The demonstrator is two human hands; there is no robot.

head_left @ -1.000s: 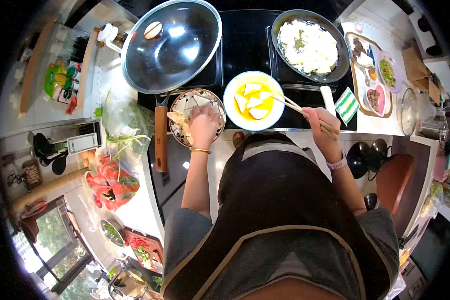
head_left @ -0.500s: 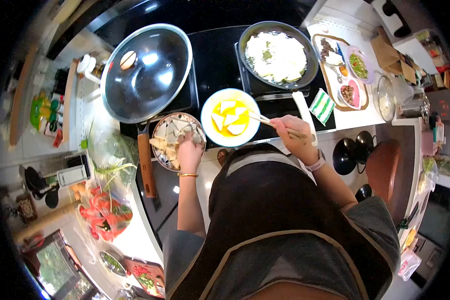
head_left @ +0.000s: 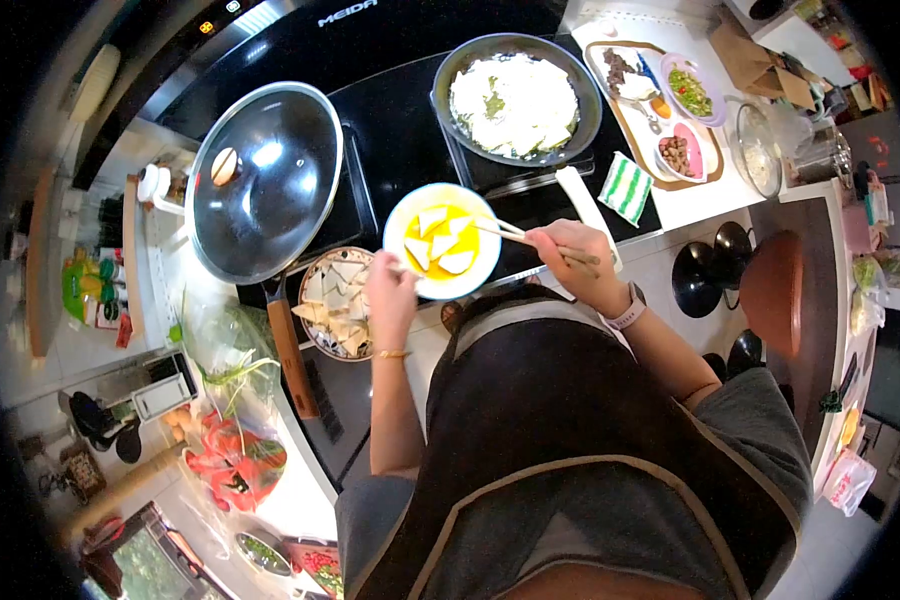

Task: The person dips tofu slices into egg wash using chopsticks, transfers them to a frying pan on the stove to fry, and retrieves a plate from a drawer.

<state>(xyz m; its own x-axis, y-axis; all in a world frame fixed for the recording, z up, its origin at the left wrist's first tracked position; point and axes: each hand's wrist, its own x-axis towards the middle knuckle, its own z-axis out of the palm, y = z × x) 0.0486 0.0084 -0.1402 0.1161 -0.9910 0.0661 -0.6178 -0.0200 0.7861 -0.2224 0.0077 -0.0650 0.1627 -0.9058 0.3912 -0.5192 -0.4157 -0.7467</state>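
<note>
My right hand [head_left: 580,262] is closed around a pair of chopsticks [head_left: 515,234], their tips over the white bowl [head_left: 394,222]. In that bowl, several white tofu triangles [head_left: 442,246] lie in yellow beaten egg [head_left: 433,226]. My left hand [head_left: 391,295] is at the bowl's left rim with its fingers pinched together; what lies between them is hidden. Just left of this hand, a patterned plate [head_left: 310,337] holds many more tofu pieces [head_left: 338,288], some white and some pale tan.
A frying pan [head_left: 594,118] full of white pieces sits on the back right of the cooktop. A lidded wok [head_left: 280,190] stands at left, its wooden handle [head_left: 292,360] pointing toward me. To the right are a green-striped packet [head_left: 626,189] and a tray [head_left: 705,172] with small dishes.
My left hand has lifted out of the tofu plate and moved right to the bowl's rim. My right hand still holds the chopsticks at the bowl. The whole view has shifted somewhat.
</note>
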